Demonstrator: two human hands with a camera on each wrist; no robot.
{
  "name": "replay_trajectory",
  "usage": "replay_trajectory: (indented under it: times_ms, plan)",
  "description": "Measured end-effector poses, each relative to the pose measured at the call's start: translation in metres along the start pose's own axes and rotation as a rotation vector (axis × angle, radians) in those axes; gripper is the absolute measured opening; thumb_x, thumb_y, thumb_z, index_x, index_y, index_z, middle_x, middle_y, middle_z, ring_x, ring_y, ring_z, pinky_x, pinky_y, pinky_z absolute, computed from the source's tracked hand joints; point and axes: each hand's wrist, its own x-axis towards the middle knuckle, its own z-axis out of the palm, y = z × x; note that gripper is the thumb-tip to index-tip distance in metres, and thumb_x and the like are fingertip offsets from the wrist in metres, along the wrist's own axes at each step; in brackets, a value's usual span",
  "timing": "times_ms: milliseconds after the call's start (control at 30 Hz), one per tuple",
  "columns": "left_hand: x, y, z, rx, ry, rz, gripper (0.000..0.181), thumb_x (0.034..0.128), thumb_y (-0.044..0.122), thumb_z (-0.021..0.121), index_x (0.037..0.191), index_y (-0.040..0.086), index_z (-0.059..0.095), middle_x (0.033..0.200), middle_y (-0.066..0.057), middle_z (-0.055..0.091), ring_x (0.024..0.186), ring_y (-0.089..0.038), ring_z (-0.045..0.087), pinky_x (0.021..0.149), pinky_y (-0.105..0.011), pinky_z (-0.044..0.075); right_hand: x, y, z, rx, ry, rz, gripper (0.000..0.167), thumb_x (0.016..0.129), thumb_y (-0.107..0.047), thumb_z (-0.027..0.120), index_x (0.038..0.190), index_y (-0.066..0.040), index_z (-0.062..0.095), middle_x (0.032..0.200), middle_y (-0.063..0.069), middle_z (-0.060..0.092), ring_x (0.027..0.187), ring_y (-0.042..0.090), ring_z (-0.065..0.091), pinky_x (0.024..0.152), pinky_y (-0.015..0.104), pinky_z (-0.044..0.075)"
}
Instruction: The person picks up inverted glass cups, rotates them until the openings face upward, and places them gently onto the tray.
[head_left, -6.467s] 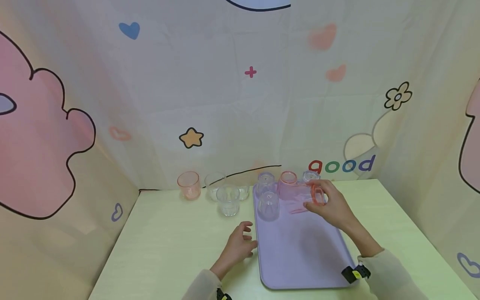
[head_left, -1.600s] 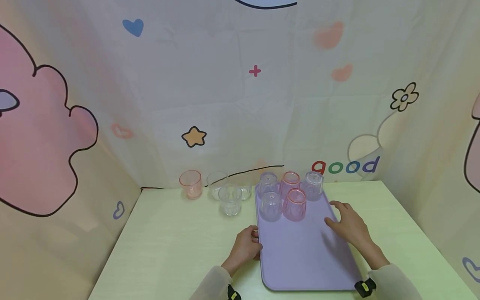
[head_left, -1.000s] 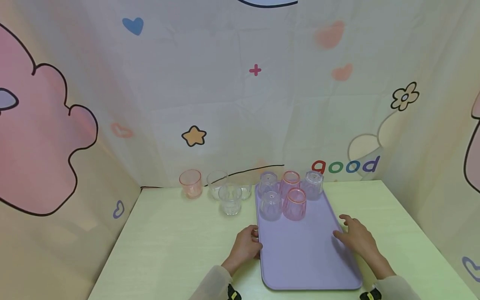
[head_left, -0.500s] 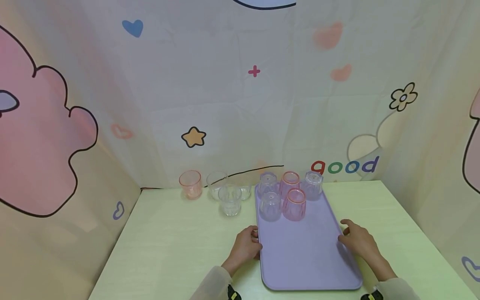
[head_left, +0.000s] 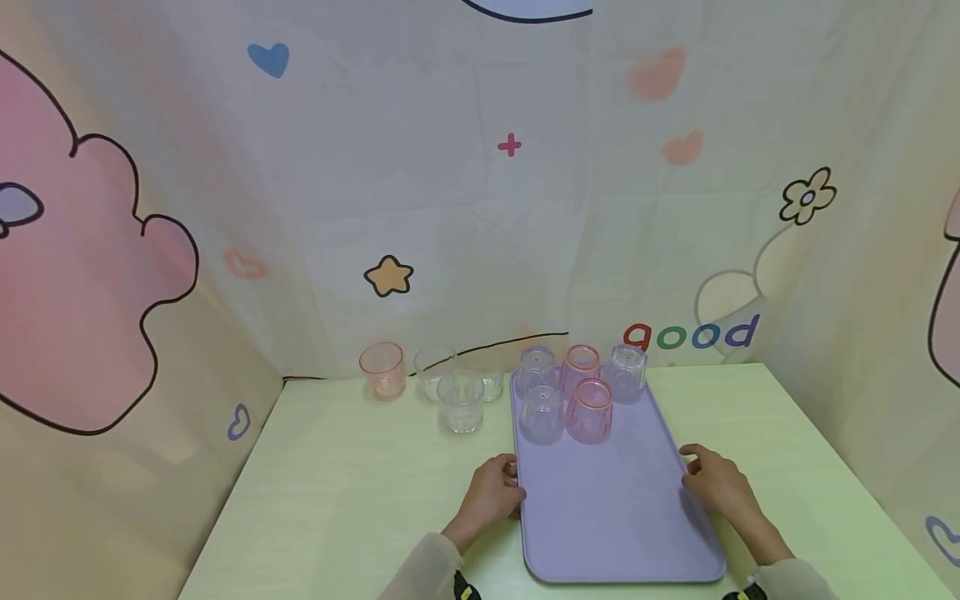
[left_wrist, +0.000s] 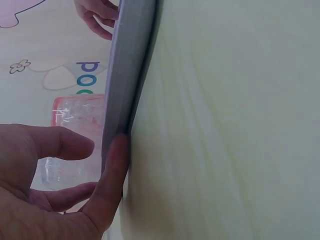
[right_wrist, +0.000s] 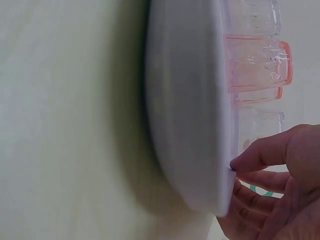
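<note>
A lilac tray [head_left: 611, 521] lies lengthwise on the table, with my hands at its two long sides. My left hand [head_left: 489, 493] holds the left edge; in the left wrist view a finger presses the outer wall while the thumb [left_wrist: 75, 145] is over the rim. At the right edge, my right hand [head_left: 718, 483] pinches the rim, thumb [right_wrist: 250, 157] on top and fingers curled below. Several glasses stand upside down at the tray's far end: two pink glasses, the nearer one [head_left: 590, 415] in front, and clear glasses such as this clear glass [head_left: 542, 417].
Left of the tray, a pink glass [head_left: 383, 372] stands upright on the pale table [head_left: 360, 492]. Clear glasses, including a clear glass [head_left: 461, 406] in front, are grouped beside the tray's far left corner. A printed cloth [head_left: 450, 167] hangs behind the table.
The pink glass that my right hand held is now upside down on the tray in the second row. The right hand has moved to the tray's right edge, the left to its left edge.
</note>
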Motion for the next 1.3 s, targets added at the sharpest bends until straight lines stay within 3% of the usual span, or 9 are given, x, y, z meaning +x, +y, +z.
replay_trajectory:
  times_ms: [167,367,567,800,1300]
  plan:
    - [-0.003,0.001,-0.004,0.093,0.016,0.042,0.05,0.0777,0.003,0.064,0.126,-0.007,0.056,0.103,-0.013,0.062,0.087,-0.018,0.066,0.057,-0.025,0.055,-0.001,0.001,0.001,0.006,0.004,0.001,0.048,0.079,-0.007,0.056,0.125,0.007,0.055,0.099,0.02,0.07,0.081,0.026,0.064,0.061,0.037,0.046]
    - [-0.006,0.007,-0.009,0.128,0.03,0.094,0.046,0.0801,0.008,0.065,0.124,-0.003,0.059,0.105,-0.012,0.064,0.086,-0.016,0.067,0.061,-0.022,0.052,0.0,0.002,0.002,0.009,0.002,0.008,0.048,0.079,-0.006,0.057,0.125,0.007,0.055,0.097,0.017,0.07,0.079,0.023,0.062,0.061,0.035,0.045]
    - [-0.007,0.018,-0.02,0.28,0.107,0.184,0.041,0.0842,0.016,0.064,0.123,0.004,0.061,0.109,-0.01,0.064,0.091,-0.019,0.066,0.073,-0.027,0.051,0.001,0.001,0.0,0.004,0.006,-0.008,0.045,0.079,-0.006,0.057,0.122,0.006,0.056,0.094,0.015,0.069,0.078,0.022,0.06,0.061,0.035,0.045]
    - [-0.005,0.036,-0.042,0.405,0.183,0.303,0.036,0.0895,0.022,0.063,0.124,0.012,0.062,0.117,-0.006,0.062,0.103,-0.021,0.063,0.08,-0.034,0.052,0.002,0.001,0.0,-0.004,0.004,-0.009,0.044,0.079,-0.006,0.056,0.122,0.005,0.056,0.094,0.015,0.068,0.079,0.023,0.06,0.062,0.035,0.045]
    - [0.019,0.056,-0.091,0.633,0.283,0.403,0.044,0.0889,0.023,0.065,0.131,0.011,0.058,0.128,-0.008,0.058,0.115,-0.027,0.059,0.081,-0.043,0.055,0.002,0.002,0.0,0.021,-0.011,0.01,0.046,0.079,-0.006,0.055,0.124,0.006,0.055,0.097,0.018,0.068,0.08,0.024,0.062,0.061,0.034,0.044]
